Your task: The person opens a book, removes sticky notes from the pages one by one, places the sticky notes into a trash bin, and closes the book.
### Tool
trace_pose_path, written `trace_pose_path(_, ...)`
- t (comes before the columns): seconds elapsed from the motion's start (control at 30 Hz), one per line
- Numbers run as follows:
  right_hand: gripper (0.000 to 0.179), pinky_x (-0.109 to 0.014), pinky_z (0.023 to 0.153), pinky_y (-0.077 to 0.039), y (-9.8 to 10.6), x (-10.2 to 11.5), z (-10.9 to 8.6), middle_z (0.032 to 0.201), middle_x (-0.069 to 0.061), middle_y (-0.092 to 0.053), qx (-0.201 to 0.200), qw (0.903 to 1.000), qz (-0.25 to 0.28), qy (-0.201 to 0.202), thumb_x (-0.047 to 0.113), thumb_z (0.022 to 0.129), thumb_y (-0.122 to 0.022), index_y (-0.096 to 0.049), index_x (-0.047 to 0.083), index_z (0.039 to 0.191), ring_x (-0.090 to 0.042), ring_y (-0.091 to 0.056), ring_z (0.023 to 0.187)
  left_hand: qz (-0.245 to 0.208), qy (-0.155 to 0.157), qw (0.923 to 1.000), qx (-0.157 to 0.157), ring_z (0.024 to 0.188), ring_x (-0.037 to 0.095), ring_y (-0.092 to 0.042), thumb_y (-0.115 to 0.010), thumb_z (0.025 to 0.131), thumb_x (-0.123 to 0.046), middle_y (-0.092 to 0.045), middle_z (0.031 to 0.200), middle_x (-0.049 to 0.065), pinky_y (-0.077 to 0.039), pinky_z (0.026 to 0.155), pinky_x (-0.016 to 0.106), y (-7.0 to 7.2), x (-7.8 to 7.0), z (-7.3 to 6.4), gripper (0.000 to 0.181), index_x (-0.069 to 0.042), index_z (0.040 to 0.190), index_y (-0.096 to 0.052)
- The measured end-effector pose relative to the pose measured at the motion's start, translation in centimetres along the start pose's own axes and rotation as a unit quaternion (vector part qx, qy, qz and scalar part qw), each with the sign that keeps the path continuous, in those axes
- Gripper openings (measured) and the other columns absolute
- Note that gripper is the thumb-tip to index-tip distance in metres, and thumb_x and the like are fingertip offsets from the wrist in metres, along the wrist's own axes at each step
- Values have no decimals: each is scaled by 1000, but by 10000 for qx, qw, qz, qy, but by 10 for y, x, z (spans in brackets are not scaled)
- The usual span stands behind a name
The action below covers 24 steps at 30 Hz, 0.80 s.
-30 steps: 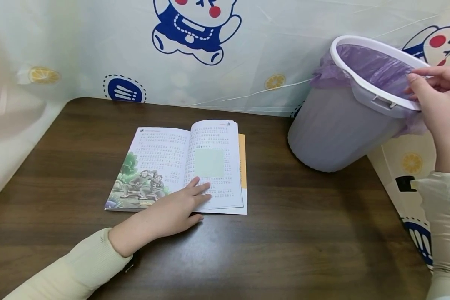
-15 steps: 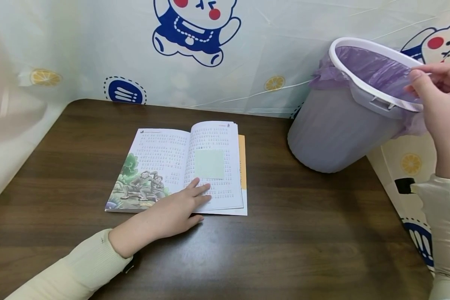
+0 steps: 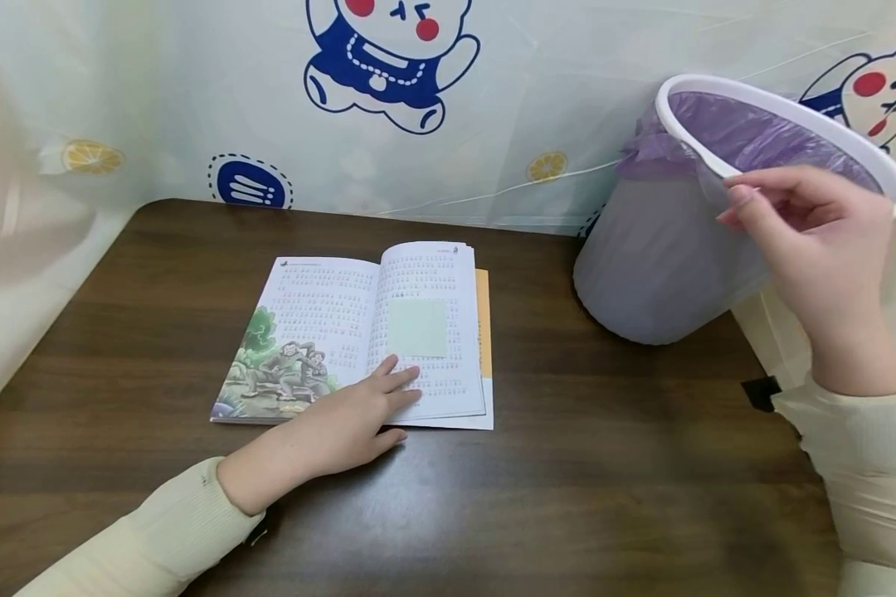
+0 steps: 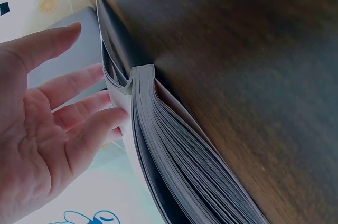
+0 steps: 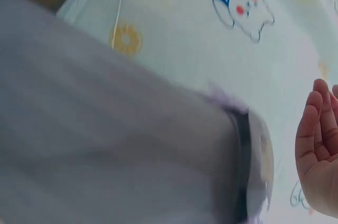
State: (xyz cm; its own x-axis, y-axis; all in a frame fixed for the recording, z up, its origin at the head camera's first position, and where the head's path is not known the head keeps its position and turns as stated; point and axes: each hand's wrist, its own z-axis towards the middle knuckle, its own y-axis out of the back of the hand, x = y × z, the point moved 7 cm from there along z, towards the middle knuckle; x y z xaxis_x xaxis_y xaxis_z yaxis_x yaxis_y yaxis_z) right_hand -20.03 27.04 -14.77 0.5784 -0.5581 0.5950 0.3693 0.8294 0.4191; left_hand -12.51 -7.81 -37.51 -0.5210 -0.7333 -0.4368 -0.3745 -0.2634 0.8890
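An open book (image 3: 321, 307) lies on the table, with a pale green square of paper, like a sticky note (image 3: 416, 327), on its right page. My left hand (image 3: 343, 423) rests on the lower part of that page, fingers spread and thumb past the bottom edge. In the left wrist view, the left hand's fingers (image 4: 68, 86) reach against the page beside the thick page edges. My right hand (image 3: 821, 240) hovers in front of the grey bin (image 3: 657, 257), fingers loosely bent and thumb near the index fingertip. Nothing shows between them. The right wrist view catches its fingers (image 5: 311, 129) bent in the air.
A purple liner (image 3: 747, 124) lines the bin, which leans to the right at the back right of the brown table (image 3: 567, 464). Behind the table hangs a white printed curtain (image 3: 538, 91). An orange-edged sheet (image 3: 483, 323) sticks out under the book's right side.
My right hand has moved left and slightly down, from over the bin's right rim to in front of it. The left hand and the book stay as they were.
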Motion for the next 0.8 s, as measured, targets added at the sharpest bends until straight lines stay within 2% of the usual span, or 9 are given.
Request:
trace_pose_path(0.07,16,-13,70,-53,-10,1,-7,76,7,-74,177,9991,332,199,-4,92,-71,-72,-19,100,-4,-69,66,14,-6,10000,8,150,42,-25,-71,98,-17,-39,159,20,-39,110,57,0,0,1,49,4,140,-59)
trace_pose_path(0.23,13,-12,68,-52,-33,-10,-22,78,8,-74,525,9977,433,-27,-7,90,-73,-74,-14,100,-4,-68,69,46,-29,10000,19,150,43,-26,-71,98,-17,-40,159,21,-39,111,57,1,-1,1,50,5,140,-59)
trace_pose_path(0.4,11,-12,65,-49,-62,-21,-35,77,14,-72,934,9954,195,-70,-7,89,-74,-77,-9,99,-1,-67,69,38,4,10000,50,150,42,-25,-71,98,-19,-39,159,20,-39,111,56,2,0,2,50,4,141,-59)
trace_pose_path(0.57,11,-13,66,-49,-87,-34,-48,81,19,-71,1406,9896,-28,-287,-2,90,-75,-80,1,100,0,-66,72,-8,-13,10000,64,150,43,-25,-71,98,-19,-39,159,21,-38,112,56,1,0,1,51,5,141,-58)
trace_pose_path(0.67,11,-14,67,-49,-98,-38,-53,84,16,-72,1622,9860,-125,-371,3,91,-76,-80,5,101,-1,-65,72,0,-6,10000,71,150,43,-25,-71,98,-19,-39,159,21,-38,112,56,0,0,1,51,5,141,-59)
trace_pose_path(0.8,9,-15,65,-50,-112,-38,-57,85,3,-76,1826,9822,-94,-439,6,92,-77,-80,5,100,-4,-65,70,29,30,10000,89,150,43,-25,-71,98,-20,-39,159,20,-39,111,56,0,0,2,51,4,141,-59)
